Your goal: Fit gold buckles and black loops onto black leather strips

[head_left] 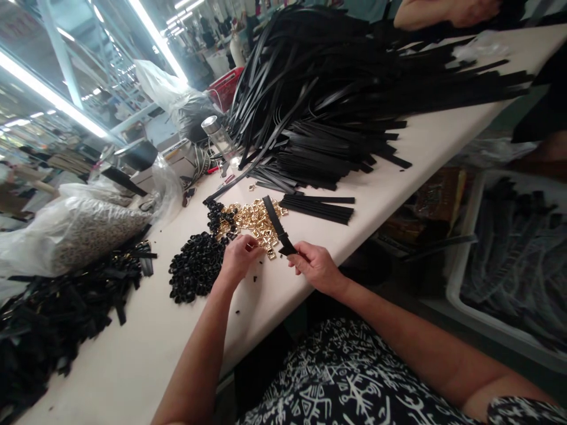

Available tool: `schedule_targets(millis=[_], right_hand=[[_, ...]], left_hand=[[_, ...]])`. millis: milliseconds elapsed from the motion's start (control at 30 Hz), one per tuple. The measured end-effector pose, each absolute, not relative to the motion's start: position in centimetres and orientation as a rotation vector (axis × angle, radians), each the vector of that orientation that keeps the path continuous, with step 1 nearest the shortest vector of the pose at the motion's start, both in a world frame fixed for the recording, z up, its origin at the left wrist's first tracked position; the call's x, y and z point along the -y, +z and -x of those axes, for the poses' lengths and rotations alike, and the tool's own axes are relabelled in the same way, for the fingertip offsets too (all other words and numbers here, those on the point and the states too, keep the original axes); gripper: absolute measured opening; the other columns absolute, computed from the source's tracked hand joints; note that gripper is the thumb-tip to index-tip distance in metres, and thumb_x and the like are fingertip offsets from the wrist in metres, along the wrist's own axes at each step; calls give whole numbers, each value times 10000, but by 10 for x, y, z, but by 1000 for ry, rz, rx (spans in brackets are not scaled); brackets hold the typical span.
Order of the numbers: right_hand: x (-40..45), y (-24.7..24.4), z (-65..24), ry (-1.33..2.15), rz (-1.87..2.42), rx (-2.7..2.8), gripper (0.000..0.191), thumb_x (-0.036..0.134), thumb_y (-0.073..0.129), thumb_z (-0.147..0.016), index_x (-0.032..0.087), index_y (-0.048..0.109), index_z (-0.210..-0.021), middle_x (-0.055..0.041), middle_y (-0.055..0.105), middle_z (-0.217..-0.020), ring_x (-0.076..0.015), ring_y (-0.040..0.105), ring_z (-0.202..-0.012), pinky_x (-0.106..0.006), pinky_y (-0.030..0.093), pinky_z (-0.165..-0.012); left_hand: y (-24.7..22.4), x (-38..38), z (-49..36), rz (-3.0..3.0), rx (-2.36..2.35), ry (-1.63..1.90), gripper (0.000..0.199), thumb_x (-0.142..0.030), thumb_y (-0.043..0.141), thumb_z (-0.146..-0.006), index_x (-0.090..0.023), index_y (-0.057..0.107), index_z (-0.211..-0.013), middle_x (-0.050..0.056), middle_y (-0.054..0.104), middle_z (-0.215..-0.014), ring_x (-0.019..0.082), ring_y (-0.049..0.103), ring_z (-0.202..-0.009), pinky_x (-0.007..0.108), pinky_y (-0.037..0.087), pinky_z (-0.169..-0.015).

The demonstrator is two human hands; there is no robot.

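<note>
From the head camera, we see our right hand (316,265) pinching the near end of a black strap (275,221) between thumb and fingers, the strap pointing toward eleven o'clock. Our left hand (240,258) curls its fingers nearly together, and we cannot tell whether they hold anything; from it, gold buckles (254,217) lie at one o'clock and black loops (195,268) at nine on the pale table (137,348).

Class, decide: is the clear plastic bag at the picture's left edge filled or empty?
Filled, at least partly: a mass of small pieces shows through the plastic bag, whose side bulges.
</note>
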State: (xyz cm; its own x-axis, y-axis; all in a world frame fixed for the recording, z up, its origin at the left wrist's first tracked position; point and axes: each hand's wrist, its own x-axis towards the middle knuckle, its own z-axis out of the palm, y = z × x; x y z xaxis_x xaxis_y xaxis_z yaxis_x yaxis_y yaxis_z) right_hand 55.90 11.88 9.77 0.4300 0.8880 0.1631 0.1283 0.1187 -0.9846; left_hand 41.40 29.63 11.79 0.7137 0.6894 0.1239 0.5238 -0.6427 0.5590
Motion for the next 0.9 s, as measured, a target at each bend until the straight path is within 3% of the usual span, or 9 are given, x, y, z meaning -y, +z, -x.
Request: schedule_targets(millis=[200, 400, 767, 900], right_hand=[[-120, 96, -559, 736, 1349, 1007, 220, 361, 575, -899, 188, 553, -765, -8, 674, -715, -109, 627, -537, -210, 475, -523], [-121, 98, -559, 772, 1356, 1013, 227, 373, 580, -890, 190, 543, -759, -4, 662, -695, -114, 628, -530, -210, 476, -514], [-119, 96, -560, 747, 1385, 1096, 222, 344, 548, -926, 191, 555, -765, -6, 685, -715, -122, 660, -571, -224, 490, -564], [-118, 98, -560, 756, 1381, 1109, 229, 348, 542, -935, 197, 547, -762, -14, 704, -728, -139, 688, -610, -236, 505, -586]], left_hand=[[114, -288, -402, -1937, -1074, 506, 208, -342, 782, -650, -184, 646, -651, -42, 532, -548, 103, 446, -519, 231, 341, -520], [113, -279, -385, -1615, -1094, 535, 428, -538, 790, -607, -159, 696, -783, 8, 633, -653, 112, 544, -542, 231, 433, -532], [114, -283, -366, -1861, -1119, 418, 247, -423, 765, -660, -185, 772, -726, 47, 716, -703, 168, 600, -652, 268, 441, -614], [118, -296, -363, -2075, -1123, 443, 257, -449, 684, -759, -207, 769, -785, 40, 716, -756, 190, 620, -702, 293, 460, -663]])
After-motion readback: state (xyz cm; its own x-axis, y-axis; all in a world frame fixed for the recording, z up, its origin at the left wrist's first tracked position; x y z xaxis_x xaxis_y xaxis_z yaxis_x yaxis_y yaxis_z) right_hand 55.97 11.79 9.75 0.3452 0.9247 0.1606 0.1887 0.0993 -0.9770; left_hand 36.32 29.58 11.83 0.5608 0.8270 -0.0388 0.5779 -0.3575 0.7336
